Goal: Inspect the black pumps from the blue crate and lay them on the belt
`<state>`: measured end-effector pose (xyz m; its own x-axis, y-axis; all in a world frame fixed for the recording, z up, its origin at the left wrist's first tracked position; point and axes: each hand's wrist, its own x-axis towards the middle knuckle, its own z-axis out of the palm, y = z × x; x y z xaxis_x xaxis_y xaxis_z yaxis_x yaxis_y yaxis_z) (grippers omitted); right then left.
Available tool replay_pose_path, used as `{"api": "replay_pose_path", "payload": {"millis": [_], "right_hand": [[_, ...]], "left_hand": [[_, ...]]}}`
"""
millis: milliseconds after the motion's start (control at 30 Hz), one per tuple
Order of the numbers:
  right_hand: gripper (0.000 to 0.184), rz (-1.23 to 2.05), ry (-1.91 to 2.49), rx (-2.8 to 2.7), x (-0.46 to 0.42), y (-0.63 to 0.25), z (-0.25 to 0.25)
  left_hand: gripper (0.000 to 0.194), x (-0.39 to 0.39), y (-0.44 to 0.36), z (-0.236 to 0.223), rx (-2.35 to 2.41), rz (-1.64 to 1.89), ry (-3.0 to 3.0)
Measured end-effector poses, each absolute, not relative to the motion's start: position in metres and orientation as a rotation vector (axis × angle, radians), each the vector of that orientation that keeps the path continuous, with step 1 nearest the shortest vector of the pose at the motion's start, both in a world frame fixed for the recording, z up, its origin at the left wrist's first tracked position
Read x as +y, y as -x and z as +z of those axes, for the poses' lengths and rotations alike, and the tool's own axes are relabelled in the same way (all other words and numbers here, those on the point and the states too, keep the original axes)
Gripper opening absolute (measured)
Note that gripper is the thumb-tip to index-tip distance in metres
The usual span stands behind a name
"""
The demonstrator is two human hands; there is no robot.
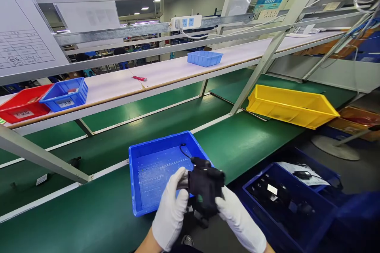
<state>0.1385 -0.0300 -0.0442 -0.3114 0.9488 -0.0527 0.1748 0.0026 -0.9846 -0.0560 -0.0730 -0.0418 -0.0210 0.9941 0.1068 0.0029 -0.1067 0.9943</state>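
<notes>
Between my two white-gloved hands is a black boxy device [204, 189], somewhat blurred, with knobby parts at its top and a short black cable [184, 151] trailing from it. My left hand [173, 205] grips its left side, thumb toward me. On the lower right side my right hand [234, 213] is closed on it, with most of its fingers hidden behind. Beyond and below the device, a shallow blue tray [157, 182] sits on the green bench [74, 213], partly covered by my left hand and the device.
A deep blue bin [249, 193] with several black items stands low at the right. A tilted yellow bin [293, 106] rests on the bench. The white shelf [166, 73] holds blue boxes [204, 59], a red bin [23, 102] and a red-handled cutter [139, 78]. Metal posts [267, 51] cross ahead.
</notes>
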Motion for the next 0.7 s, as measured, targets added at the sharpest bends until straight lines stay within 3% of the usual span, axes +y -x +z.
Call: {"api": "replay_pose_path", "payload": {"millis": [67,233,400,533,700], "right_hand": [[0.063,1.338,1.342,-1.653,-0.033,-0.131,-0.030],[0.054,1.361,1.442,-1.656,-0.043,-0.123,-0.018],[0.061,1.412,1.244,-1.747,-0.038,-0.125,0.017],[0.052,1.547,1.133,-1.460,-0.025,-0.147,0.064],[0.055,1.339,1.046,-1.048,0.008,-0.166,0.121]], "left_hand": [[0.082,-0.067,0.046,-0.045,1.052,1.294,-1.146],[0.090,-0.059,0.034,-0.054,0.768,1.216,-0.805],[0.081,-0.051,0.040,-0.037,0.911,1.293,-1.066],[0.080,-0.009,0.030,-0.031,0.874,1.179,-1.143],[0.099,0.016,0.013,-0.061,0.726,0.909,-1.192]]}}
